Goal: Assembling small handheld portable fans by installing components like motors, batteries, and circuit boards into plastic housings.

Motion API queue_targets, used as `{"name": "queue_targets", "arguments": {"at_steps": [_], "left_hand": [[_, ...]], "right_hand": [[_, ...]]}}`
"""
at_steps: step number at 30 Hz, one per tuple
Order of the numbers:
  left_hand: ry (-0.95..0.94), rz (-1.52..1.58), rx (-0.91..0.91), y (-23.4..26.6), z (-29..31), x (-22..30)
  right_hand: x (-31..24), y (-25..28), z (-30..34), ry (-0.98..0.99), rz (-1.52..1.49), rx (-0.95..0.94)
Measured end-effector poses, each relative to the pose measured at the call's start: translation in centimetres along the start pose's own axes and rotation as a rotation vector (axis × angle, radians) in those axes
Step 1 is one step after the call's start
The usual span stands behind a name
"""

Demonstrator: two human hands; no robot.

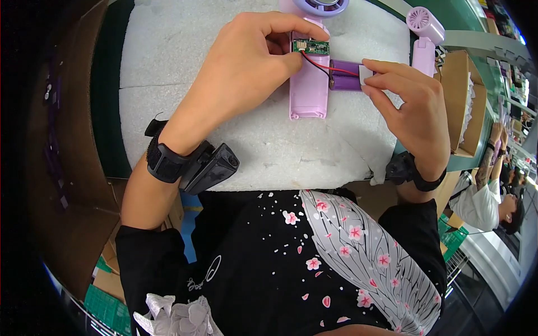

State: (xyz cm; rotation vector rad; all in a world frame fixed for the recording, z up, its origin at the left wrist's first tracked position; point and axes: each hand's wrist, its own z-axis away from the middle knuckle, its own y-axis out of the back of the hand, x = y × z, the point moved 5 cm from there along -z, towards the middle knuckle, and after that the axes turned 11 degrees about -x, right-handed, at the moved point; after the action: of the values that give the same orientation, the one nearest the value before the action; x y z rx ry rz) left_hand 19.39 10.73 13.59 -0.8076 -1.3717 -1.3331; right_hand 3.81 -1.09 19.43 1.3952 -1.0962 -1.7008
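A pink-purple handheld fan lies with its handle shell (308, 101) opened up, its round purple head (324, 8) cut off by the top edge of the view. Across the upper handle sits a small green circuit board (314, 47), with a red and a black wire running from it. My left hand (252, 61) is closed around the upper handle, thumb and index finger at the board. Beside the handle, to the right, is a purple battery pack (343, 83) with a white pad (365, 74) at its end. My right hand (412, 101) pinches the pack at that pad.
White foam sheet (252, 151) covers the green work table. A second pink fan (424, 53) lies at the far right, near an open cardboard box (481, 106) with white pieces inside. A large brown box (67, 140) stands at left. Another person (485, 201) works farther right.
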Motion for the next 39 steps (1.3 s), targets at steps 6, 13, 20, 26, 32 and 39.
{"name": "queue_targets", "arguments": {"at_steps": [6,13,20,26,32,39], "left_hand": [[-0.089,0.046,0.094,-0.3,-0.3,-0.4],[0.01,0.034,0.002,-0.4,-0.2,-0.4],[0.04,0.064,-0.015,-0.8,-0.6,-0.7],[0.009,0.067,0.075,-0.6,-0.2,-0.9],[-0.021,0.175,0.055,0.0,-0.3,-1.2],[0.035,0.14,0.012,0.6,-0.2,-0.8]], "right_hand": [[-0.1,-0.3,0.2,-0.002,0.035,-0.027],[1.7,-0.2,0.0,-0.09,-0.131,-0.086],[10.5,10.2,8.5,-0.854,0.115,0.208],[1.8,3.2,2.3,-0.055,-0.095,0.137],[1.5,-3.5,-1.8,0.182,-0.255,-0.082],[2.3,-3.8,-1.2,-0.071,-0.634,-0.267]]}}
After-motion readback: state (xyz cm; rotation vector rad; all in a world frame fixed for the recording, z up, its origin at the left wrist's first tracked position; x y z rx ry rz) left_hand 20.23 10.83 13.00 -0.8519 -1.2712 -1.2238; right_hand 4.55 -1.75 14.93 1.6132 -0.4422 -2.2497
